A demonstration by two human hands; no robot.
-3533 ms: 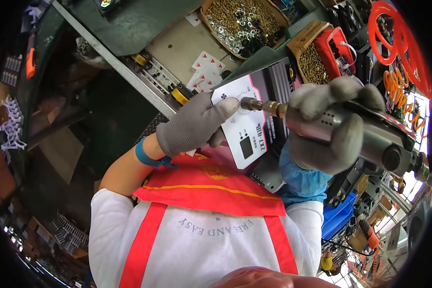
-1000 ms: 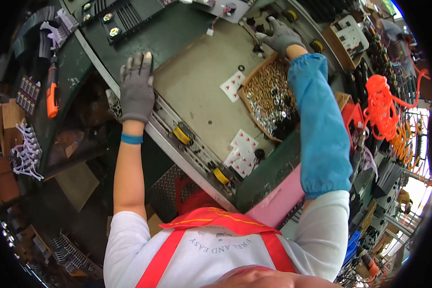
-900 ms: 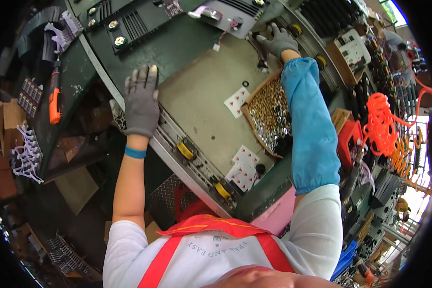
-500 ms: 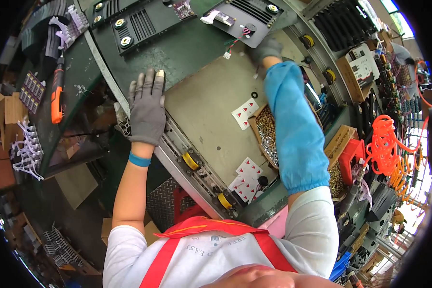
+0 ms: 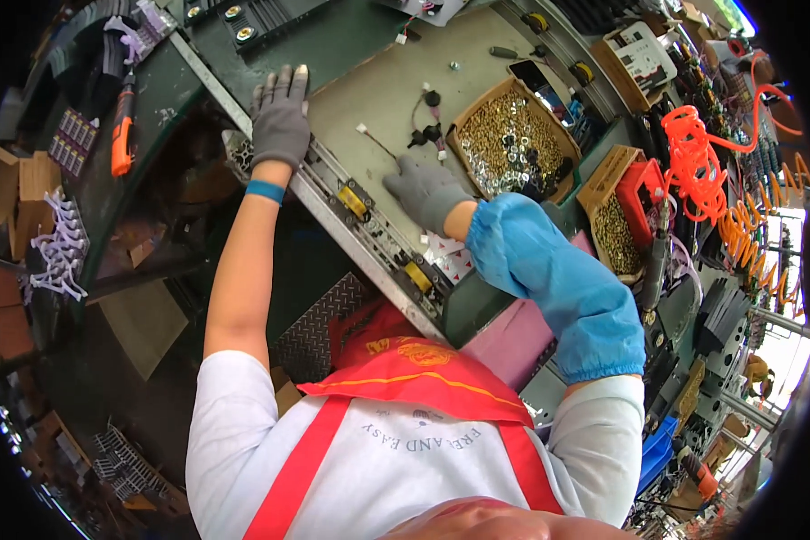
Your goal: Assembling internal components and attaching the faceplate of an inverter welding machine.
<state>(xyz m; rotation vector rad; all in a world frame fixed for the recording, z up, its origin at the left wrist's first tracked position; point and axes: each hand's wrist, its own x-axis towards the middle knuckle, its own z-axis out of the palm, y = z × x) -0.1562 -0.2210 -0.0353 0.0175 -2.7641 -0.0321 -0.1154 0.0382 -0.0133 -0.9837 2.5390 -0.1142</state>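
My left hand (image 5: pixel 281 117), in a grey glove, lies flat with fingers stretched out, across the metal rail (image 5: pixel 333 211) and the bench edge. My right hand (image 5: pixel 426 192), also gloved and with a blue sleeve on its arm, is low over the pale work surface (image 5: pixel 333 108). Its fingers are curled together at the end of a thin cable (image 5: pixel 378 141) with a small white plug; the fingertips are partly hidden. Just beyond lie black round parts on a wire (image 5: pixel 427 135). White sticker sheets (image 5: pixel 450 256) with red triangles show beneath the right wrist.
A cardboard box (image 5: pixel 517 135) of brass and silver fasteners stands right of my right hand, a phone (image 5: pixel 540 81) behind it. Yellow rollers (image 5: pixel 353 202) line the rail. An orange-black screwdriver (image 5: pixel 122 135) lies far left. Coiled orange hoses (image 5: pixel 693 162) hang at right.
My right hand has come back from the far panel toward me. The cable and black wired parts now lie near it. My view has shifted; my left hand stays on the rail.
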